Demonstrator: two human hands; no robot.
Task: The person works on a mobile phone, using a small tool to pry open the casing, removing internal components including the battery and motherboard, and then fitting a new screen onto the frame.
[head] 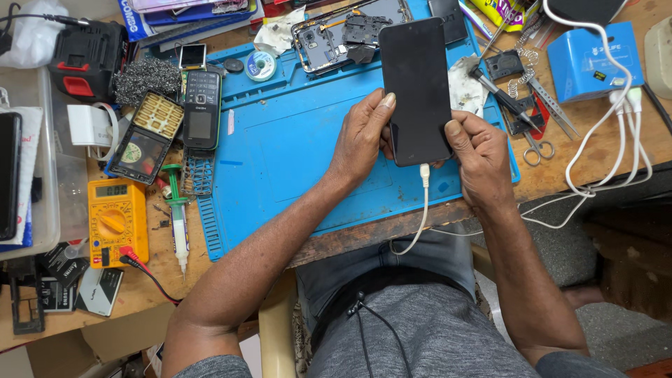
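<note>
Blue rubber work mat (294,154) covers the middle of your wooden bench (602,150), the biggest thing in view. Above its near right corner you hold a black smartphone (416,87), screen dark and facing up, long side running away from you. Your left hand (360,136) wraps the phone's left edge, thumb laid along that edge, fingers tucked underneath. Your right hand (479,157) pinches the lower right corner, thumb pressed on the glass. Both hands are closed on the phone. A white cable (422,210) is plugged into its bottom end and loops down over the bench edge toward your lap.

An opened phone body (329,35) with bare circuit parts lies on the mat's far edge, just beyond the held phone. Left of the mat: a yellow multimeter (117,218) with a red lead, a black keypad phone (201,110), a syringe (179,224). Right of the mat: a blue box (581,63) with white cables plugged in, scissors (535,143), tweezers (553,105).
</note>
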